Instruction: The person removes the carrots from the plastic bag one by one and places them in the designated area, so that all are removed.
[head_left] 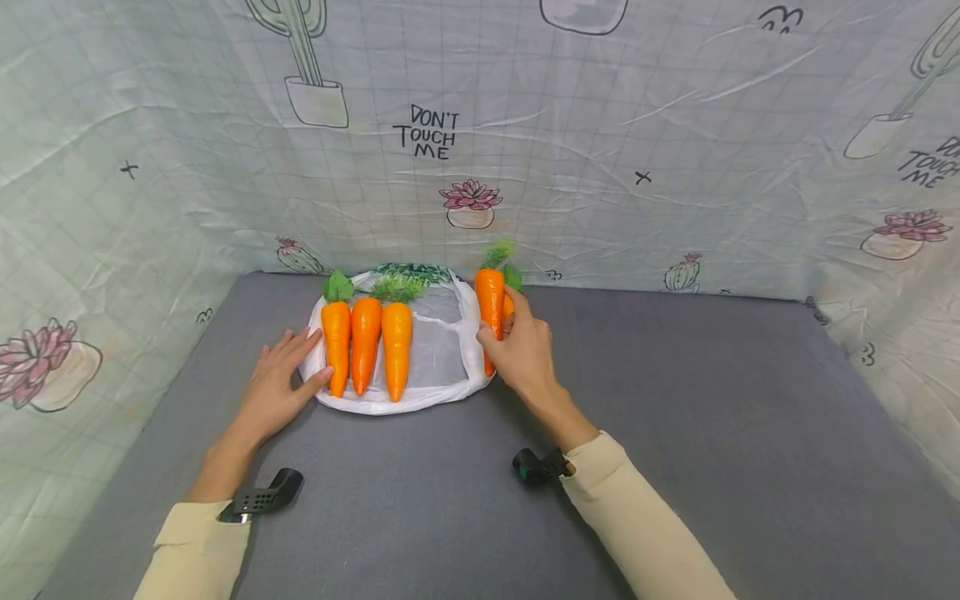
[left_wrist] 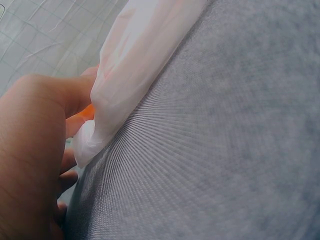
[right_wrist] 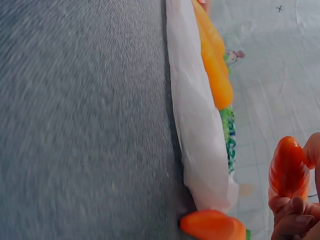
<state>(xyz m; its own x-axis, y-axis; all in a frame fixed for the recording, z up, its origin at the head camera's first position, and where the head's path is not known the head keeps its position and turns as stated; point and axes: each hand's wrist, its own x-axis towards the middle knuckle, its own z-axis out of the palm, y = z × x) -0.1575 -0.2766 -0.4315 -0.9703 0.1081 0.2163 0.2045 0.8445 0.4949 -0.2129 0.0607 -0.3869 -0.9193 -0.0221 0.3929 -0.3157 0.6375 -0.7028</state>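
Right grip [head_left: 522, 346] pinched one carrot [head_left: 490, 300] at the right side of the white bag [head_left: 382, 408]; left grip [head_left: 273, 387] rested, fingers extended, against its left, apparently steadying it. Three carrots [head_left: 366, 342] lay inside.

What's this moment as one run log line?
left hand: touching white plastic bag | right hand: holding orange tapered carrot | three more orange carrots: side by side

Grey tabletop [head_left: 697, 400], cactus-print cloth [head_left: 555, 125] (wrinkled)
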